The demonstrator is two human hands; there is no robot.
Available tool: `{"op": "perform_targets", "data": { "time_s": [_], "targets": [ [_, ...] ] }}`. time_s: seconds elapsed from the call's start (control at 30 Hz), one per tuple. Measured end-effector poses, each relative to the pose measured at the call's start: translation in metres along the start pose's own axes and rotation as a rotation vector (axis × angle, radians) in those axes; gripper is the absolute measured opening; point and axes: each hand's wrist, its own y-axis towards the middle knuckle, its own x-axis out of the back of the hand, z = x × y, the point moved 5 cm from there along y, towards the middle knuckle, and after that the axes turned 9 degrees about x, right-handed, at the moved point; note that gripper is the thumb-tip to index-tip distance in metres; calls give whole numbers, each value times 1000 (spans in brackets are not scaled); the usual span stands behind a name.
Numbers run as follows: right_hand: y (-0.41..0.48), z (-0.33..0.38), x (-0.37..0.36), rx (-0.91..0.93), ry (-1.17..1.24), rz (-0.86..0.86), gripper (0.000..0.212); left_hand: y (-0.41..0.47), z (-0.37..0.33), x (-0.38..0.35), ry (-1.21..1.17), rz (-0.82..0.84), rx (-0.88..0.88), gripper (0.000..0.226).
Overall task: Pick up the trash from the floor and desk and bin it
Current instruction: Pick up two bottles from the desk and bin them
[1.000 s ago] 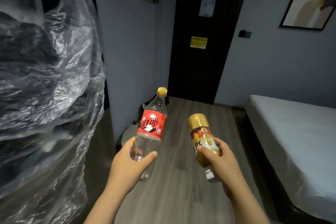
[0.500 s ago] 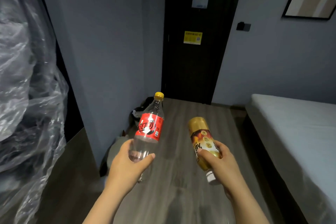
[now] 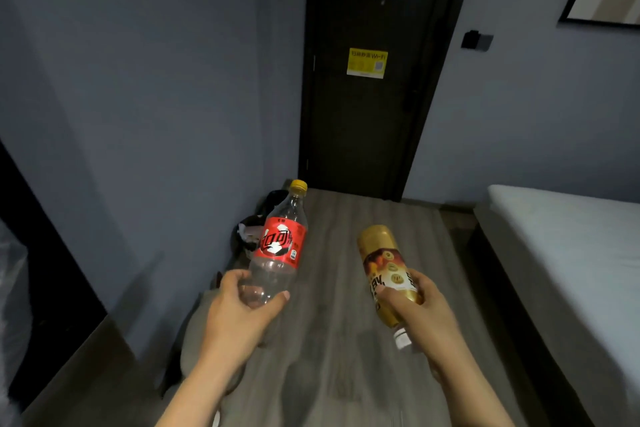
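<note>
- Bottles, where are they?
- Both are up in the air over the wood floor (image 3: 349, 225), one in each hand. The left hand (image 3: 239, 319) curls its fingers and thumb round the bottom part of the clear bottle (image 3: 278, 246). The right hand (image 3: 424, 317) curls round the middle of the gold bottle (image 3: 386, 267).
- How many bottles?
- Two. The clear one has a red label and a yellow cap, and the cap points up and away. The gold one is tipped the other way, so its little white cap (image 3: 401, 340) points down, under the hand.
- Is anything in them?
- The clear one looks empty. I cannot see inside the gold one.
- Is there a bin?
- Yes, one dark bin (image 3: 239, 237) with a black bag. It sits on the floor by the left wall, just behind the clear bottle. Some pale crumpled stuff lies in it.
- What else is there?
- One dark door (image 3: 363, 135) with one yellow sticker (image 3: 367, 62), and one bed (image 3: 571, 253) on the right.
</note>
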Motion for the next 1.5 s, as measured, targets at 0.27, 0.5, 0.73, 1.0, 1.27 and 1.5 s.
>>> {"op": "perform_targets", "data": {
  "time_s": [0.27, 0.5, 0.73, 1.0, 1.27, 1.5],
  "targets": [
    [141, -18, -24, 15, 76, 54, 45, 122, -23, -54, 20, -50, 9, 43],
    [280, -13, -27, 9, 121, 80, 46, 222, -74, -113, 44, -112, -16, 33],
    [373, -29, -30, -17, 126, 132, 29, 297, -90, -166, 81, -126, 38, 38],
    [484, -49, -61, -53, 126, 122, 42, 412, -96, -207, 100, -126, 53, 32],
    [611, -44, -132, -86, 27, 157, 54, 554, -103, -219, 57, -98, 145, 28],
    [684, -54, -193, -133, -43, 227, 58, 646, -95, -225, 65, -76, 232, 25]
  ]
}}
